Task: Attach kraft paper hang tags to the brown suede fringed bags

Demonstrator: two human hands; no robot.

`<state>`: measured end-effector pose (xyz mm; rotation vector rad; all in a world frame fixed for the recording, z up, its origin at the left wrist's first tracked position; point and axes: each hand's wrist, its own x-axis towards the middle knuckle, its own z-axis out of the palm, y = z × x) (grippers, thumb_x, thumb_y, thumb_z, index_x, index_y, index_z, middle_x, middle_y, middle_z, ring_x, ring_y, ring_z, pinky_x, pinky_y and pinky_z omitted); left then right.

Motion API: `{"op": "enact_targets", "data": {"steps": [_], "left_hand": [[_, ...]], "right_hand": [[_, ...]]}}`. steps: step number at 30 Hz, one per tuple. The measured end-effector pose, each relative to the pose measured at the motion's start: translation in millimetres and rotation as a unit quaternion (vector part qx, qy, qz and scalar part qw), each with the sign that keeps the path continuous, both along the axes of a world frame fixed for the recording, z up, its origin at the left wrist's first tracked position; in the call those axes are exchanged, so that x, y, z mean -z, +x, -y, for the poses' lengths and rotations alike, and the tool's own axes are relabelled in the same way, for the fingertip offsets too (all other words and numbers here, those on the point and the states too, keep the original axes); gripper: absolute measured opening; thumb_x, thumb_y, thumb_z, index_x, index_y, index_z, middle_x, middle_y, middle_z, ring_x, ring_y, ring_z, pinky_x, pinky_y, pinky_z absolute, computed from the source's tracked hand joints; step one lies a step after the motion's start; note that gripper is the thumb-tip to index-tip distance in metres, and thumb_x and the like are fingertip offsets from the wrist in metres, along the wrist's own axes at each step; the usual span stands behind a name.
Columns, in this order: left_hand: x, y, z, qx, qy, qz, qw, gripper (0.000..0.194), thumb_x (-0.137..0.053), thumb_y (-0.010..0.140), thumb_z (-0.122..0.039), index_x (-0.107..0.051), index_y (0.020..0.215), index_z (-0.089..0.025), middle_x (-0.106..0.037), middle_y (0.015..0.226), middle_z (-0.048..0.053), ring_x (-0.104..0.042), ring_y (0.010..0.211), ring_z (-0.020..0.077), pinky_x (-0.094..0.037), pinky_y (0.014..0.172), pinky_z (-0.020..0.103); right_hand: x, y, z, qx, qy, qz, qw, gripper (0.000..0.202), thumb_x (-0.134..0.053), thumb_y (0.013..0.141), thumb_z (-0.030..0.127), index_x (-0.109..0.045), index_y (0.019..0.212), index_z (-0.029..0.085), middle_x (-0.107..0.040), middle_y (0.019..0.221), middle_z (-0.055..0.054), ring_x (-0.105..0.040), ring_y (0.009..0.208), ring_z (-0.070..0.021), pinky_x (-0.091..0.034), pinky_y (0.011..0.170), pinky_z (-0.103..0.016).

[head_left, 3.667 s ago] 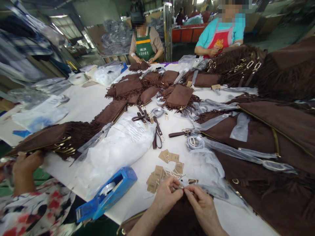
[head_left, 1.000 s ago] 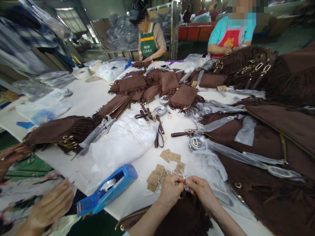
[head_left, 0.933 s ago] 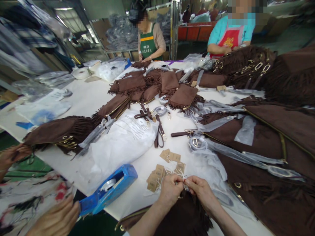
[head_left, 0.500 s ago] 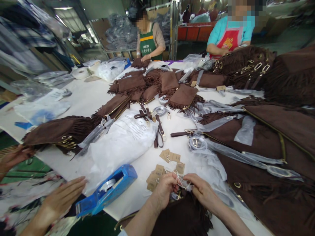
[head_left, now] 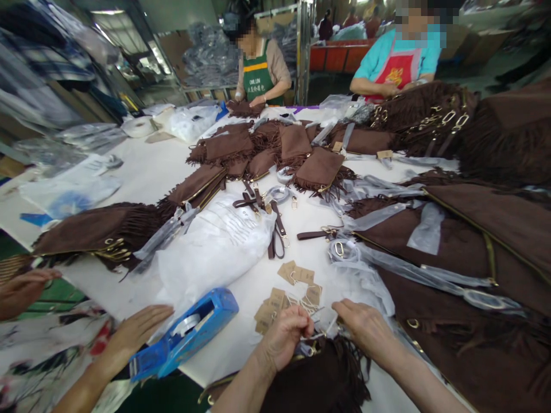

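Observation:
My left hand (head_left: 289, 334) is closed, its fingers pinching a white tag string (head_left: 317, 312) above a dark brown fringed bag (head_left: 316, 378) at the table's near edge. My right hand (head_left: 365, 328) hovers just right of it, fingers bent and tips together; whatever is between them is hidden. Brass hardware (head_left: 314, 348) shows on the bag beneath both hands. Beyond my left hand lie several brown card tags (head_left: 271, 310) with white strings. A blue tape dispenser (head_left: 193, 332) stands to the left.
A neighbour's hand (head_left: 138, 327) rests beside the dispenser. White plastic bags (head_left: 210, 246), wrist straps (head_left: 278, 232) and brown fringed pouches (head_left: 321, 169) spread over the table (head_left: 146, 158). Larger brown bags (head_left: 473, 321) with wrapped straps fill the right. Two people work across the table.
My hands have moved apart, the right one shifting slightly right and away from the string. The neighbour's hand at left has slid right toward the tape dispenser.

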<state>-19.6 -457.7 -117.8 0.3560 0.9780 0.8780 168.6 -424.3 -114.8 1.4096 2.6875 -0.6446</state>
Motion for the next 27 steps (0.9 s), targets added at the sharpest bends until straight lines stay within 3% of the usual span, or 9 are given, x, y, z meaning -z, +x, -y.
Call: {"op": "enact_targets", "data": {"steps": [4,8,12,16,19,24,27], "left_hand": [[-1.8,5,0,-0.005,-0.024,-0.026,0.999,0.014,-0.056,0.053,-0.027,-0.049,0.059,-0.016,-0.052,0.048,-0.001,-0.040,0.047,0.0088,-0.025,0.051,0.024],[-6.7,7,2,0.018,0.001,-0.119,0.993,0.012,-0.055,0.053,-0.023,-0.050,0.061,-0.015,-0.051,0.053,-0.002,-0.039,0.050,0.0081,-0.027,0.052,0.023],[-10.2,4,4,0.085,0.042,-0.224,0.970,0.023,-0.054,0.044,-0.012,-0.054,0.067,-0.015,-0.048,0.057,-0.005,-0.040,0.054,0.0089,-0.027,0.052,0.022],[-12.6,3,4,0.175,0.033,-0.329,0.927,0.013,-0.055,0.048,-0.016,-0.057,0.061,-0.016,-0.044,0.050,-0.006,-0.037,0.051,0.0097,-0.024,0.050,0.024],[-15.3,6,1,0.194,-0.018,-0.337,0.921,0.010,-0.056,0.049,-0.015,-0.058,0.058,-0.016,-0.047,0.049,-0.005,-0.039,0.051,0.0105,-0.026,0.051,0.025],[-18.2,13,-7,0.173,-0.050,-0.319,0.930,0.004,-0.061,0.048,-0.014,-0.059,0.050,-0.015,-0.051,0.046,-0.005,-0.043,0.052,0.0105,-0.029,0.053,0.024],[-18.5,19,-11,0.160,-0.080,-0.315,0.932,0.013,-0.062,0.041,-0.006,-0.054,0.043,-0.016,-0.049,0.039,-0.006,-0.041,0.045,0.0096,-0.028,0.048,0.024]], "right_hand": [[-0.9,1,4,0.004,0.010,0.012,1.000,0.028,-0.039,0.079,-0.001,-0.060,0.085,0.017,-0.064,0.076,-0.005,-0.063,0.070,-0.0183,-0.037,0.058,-0.024],[-0.1,-1,8,0.007,-0.004,0.002,1.000,0.032,-0.036,0.082,0.000,-0.059,0.090,0.019,-0.065,0.079,-0.004,-0.064,0.072,-0.0169,-0.040,0.059,-0.024],[1.7,-2,12,0.009,-0.009,-0.011,1.000,0.033,-0.034,0.082,-0.001,-0.060,0.090,0.018,-0.065,0.079,-0.004,-0.064,0.073,-0.0174,-0.041,0.059,-0.025],[0.7,-4,14,-0.003,0.017,-0.019,1.000,0.031,-0.036,0.079,-0.002,-0.059,0.087,0.018,-0.064,0.077,-0.004,-0.063,0.070,-0.0173,-0.040,0.059,-0.025],[-1.5,-6,14,-0.015,0.049,-0.022,0.998,0.030,-0.039,0.076,-0.003,-0.058,0.084,0.018,-0.063,0.073,-0.002,-0.061,0.066,-0.0169,-0.038,0.057,-0.025],[0.2,-5,14,-0.023,0.091,-0.044,0.995,0.029,-0.041,0.074,-0.004,-0.057,0.081,0.019,-0.060,0.069,-0.001,-0.057,0.061,-0.0160,-0.034,0.055,-0.026],[1.2,-4,15,-0.034,0.126,-0.065,0.989,0.027,-0.043,0.074,-0.004,-0.057,0.080,0.019,-0.060,0.068,-0.001,-0.054,0.061,-0.0166,-0.032,0.056,-0.027]]}}
